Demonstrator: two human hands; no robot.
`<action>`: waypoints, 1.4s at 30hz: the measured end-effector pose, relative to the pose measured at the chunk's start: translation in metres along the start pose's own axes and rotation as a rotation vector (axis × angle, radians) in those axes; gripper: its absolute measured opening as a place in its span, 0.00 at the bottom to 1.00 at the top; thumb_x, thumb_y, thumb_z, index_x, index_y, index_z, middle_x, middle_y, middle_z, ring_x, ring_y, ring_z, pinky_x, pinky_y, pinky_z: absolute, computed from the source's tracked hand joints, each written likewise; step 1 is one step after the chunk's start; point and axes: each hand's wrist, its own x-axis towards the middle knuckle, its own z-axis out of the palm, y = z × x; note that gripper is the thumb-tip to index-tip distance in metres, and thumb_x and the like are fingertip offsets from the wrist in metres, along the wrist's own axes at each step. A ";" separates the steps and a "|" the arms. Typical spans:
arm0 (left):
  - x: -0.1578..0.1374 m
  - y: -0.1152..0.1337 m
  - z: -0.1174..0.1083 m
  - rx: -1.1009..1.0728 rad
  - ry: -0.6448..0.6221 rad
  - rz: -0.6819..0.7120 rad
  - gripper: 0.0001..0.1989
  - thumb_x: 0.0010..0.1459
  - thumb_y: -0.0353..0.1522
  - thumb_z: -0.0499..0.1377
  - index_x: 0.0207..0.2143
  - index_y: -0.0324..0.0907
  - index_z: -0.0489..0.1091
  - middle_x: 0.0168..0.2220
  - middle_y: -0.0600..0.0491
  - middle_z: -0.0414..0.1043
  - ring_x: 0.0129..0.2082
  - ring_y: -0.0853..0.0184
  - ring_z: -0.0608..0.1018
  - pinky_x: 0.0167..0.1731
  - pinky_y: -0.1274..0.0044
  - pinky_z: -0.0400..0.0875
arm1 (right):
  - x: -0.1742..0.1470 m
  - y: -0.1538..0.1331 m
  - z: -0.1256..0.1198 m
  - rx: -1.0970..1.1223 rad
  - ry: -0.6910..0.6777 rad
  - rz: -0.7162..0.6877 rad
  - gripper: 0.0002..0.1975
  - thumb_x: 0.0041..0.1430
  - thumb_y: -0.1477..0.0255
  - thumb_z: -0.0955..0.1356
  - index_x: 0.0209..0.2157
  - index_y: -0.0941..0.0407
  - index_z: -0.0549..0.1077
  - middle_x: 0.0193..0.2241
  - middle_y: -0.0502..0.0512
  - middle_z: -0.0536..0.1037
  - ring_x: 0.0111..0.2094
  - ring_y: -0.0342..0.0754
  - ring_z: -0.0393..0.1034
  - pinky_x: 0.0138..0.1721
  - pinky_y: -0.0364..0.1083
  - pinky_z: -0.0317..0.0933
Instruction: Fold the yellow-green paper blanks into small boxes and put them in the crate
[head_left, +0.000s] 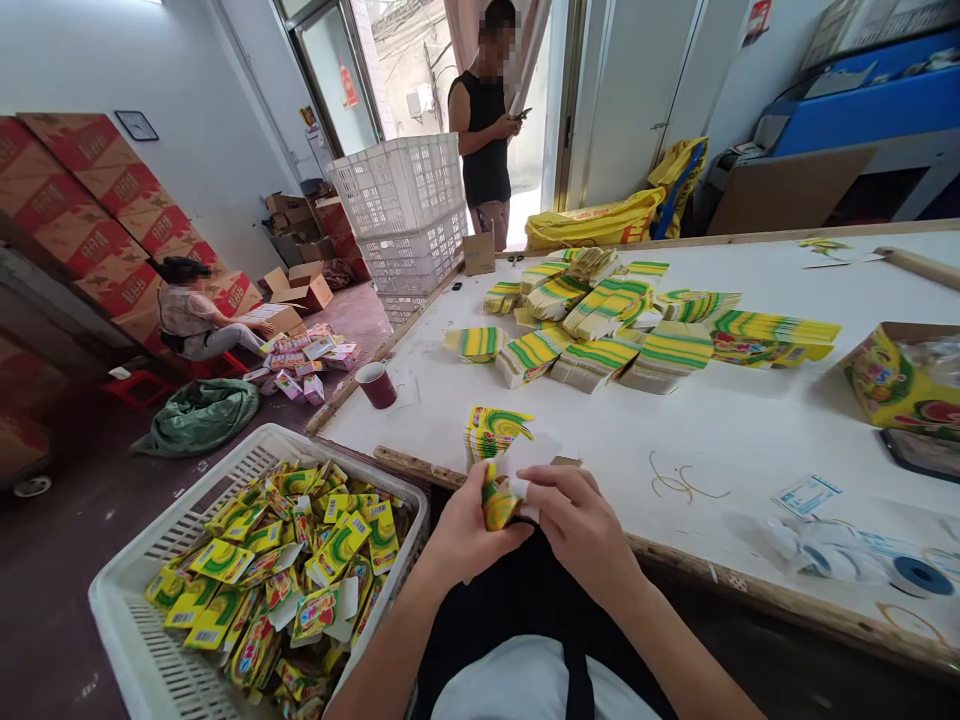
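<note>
Just over the table's front edge, my left hand (463, 528) is wrapped around a small yellow-green cardboard box (498, 508). My right hand (576, 522) has its fingers bent together at the box's white flap end, with something white on or at the fingertips. Part of the box is hidden by the fingers. Right behind it on the table stands a fanned stack of flat yellow-green cartons (495, 430). Below left, a white plastic crate (259, 440) is filled with many similar folded boxes (341, 548).
Bundles of flat cartons (611, 305) lie across the white table (600, 430). A dark red mug (376, 386), rubber bands (682, 480), tape rolls (919, 575), a phone (922, 452) and a display box (911, 380) sit around them. One person (487, 130) stands behind; another (199, 315) sits left.
</note>
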 end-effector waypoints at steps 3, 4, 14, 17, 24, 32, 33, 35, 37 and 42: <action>0.003 0.003 0.012 -0.022 0.189 0.001 0.26 0.43 0.32 0.65 0.45 0.43 0.60 0.34 0.54 0.73 0.34 0.63 0.75 0.36 0.72 0.70 | -0.012 -0.011 0.010 0.037 0.193 0.154 0.16 0.61 0.80 0.62 0.42 0.45 0.74 0.36 0.54 0.79 0.37 0.49 0.73 0.37 0.49 0.69; 0.004 0.002 0.014 -0.036 0.230 0.012 0.27 0.43 0.33 0.65 0.46 0.44 0.59 0.33 0.55 0.72 0.33 0.63 0.75 0.36 0.73 0.70 | -0.016 -0.015 0.014 0.075 0.224 0.195 0.16 0.61 0.80 0.63 0.43 0.45 0.73 0.38 0.54 0.78 0.38 0.49 0.74 0.38 0.49 0.70; 0.002 -0.013 0.016 0.096 0.225 0.222 0.37 0.43 0.33 0.67 0.55 0.43 0.55 0.49 0.43 0.71 0.48 0.55 0.75 0.47 0.65 0.71 | 0.010 0.003 0.001 0.926 0.074 0.867 0.16 0.48 0.58 0.73 0.34 0.53 0.71 0.25 0.49 0.74 0.27 0.47 0.70 0.30 0.47 0.68; -0.002 -0.012 0.016 0.019 0.173 0.283 0.34 0.44 0.34 0.67 0.52 0.45 0.56 0.45 0.46 0.73 0.44 0.58 0.77 0.44 0.68 0.72 | 0.013 0.006 0.001 1.105 -0.002 1.058 0.16 0.46 0.58 0.73 0.32 0.54 0.75 0.25 0.51 0.78 0.27 0.48 0.71 0.29 0.48 0.68; -0.003 -0.008 0.016 0.009 0.222 0.238 0.30 0.44 0.33 0.66 0.47 0.46 0.54 0.38 0.52 0.73 0.37 0.61 0.78 0.37 0.71 0.72 | -0.014 -0.009 0.024 1.499 -0.073 1.191 0.23 0.46 0.51 0.71 0.38 0.53 0.78 0.39 0.57 0.82 0.40 0.53 0.76 0.44 0.51 0.70; -0.001 -0.011 0.021 0.238 0.098 0.237 0.28 0.45 0.33 0.63 0.46 0.47 0.51 0.38 0.50 0.73 0.37 0.57 0.77 0.35 0.69 0.69 | -0.003 -0.008 0.011 1.176 -0.002 1.032 0.24 0.44 0.54 0.75 0.40 0.53 0.75 0.39 0.56 0.80 0.42 0.55 0.74 0.46 0.53 0.67; -0.002 -0.013 0.022 0.275 0.071 0.253 0.28 0.45 0.33 0.63 0.46 0.47 0.52 0.38 0.49 0.73 0.36 0.56 0.77 0.35 0.69 0.69 | -0.001 -0.007 0.010 1.139 -0.001 1.036 0.22 0.44 0.56 0.76 0.39 0.53 0.75 0.38 0.55 0.80 0.41 0.54 0.74 0.46 0.53 0.67; -0.003 -0.016 0.024 0.324 0.051 0.270 0.26 0.44 0.31 0.63 0.44 0.47 0.53 0.37 0.50 0.73 0.36 0.56 0.77 0.33 0.70 0.69 | 0.001 -0.005 0.012 1.075 -0.019 1.020 0.20 0.42 0.60 0.77 0.36 0.53 0.74 0.35 0.53 0.79 0.38 0.52 0.74 0.45 0.52 0.68; -0.003 -0.017 0.024 0.349 0.051 0.270 0.23 0.44 0.30 0.62 0.41 0.48 0.54 0.36 0.51 0.72 0.34 0.57 0.77 0.31 0.71 0.68 | -0.002 -0.002 0.016 1.020 -0.048 0.984 0.20 0.42 0.58 0.76 0.35 0.54 0.73 0.33 0.52 0.79 0.36 0.52 0.73 0.43 0.52 0.69; 0.001 -0.025 0.025 0.286 0.028 0.233 0.30 0.44 0.28 0.60 0.49 0.46 0.51 0.38 0.49 0.72 0.33 0.57 0.77 0.31 0.69 0.70 | -0.021 -0.002 0.023 0.780 -0.080 0.716 0.24 0.55 0.57 0.68 0.49 0.55 0.71 0.46 0.60 0.77 0.50 0.58 0.69 0.53 0.56 0.64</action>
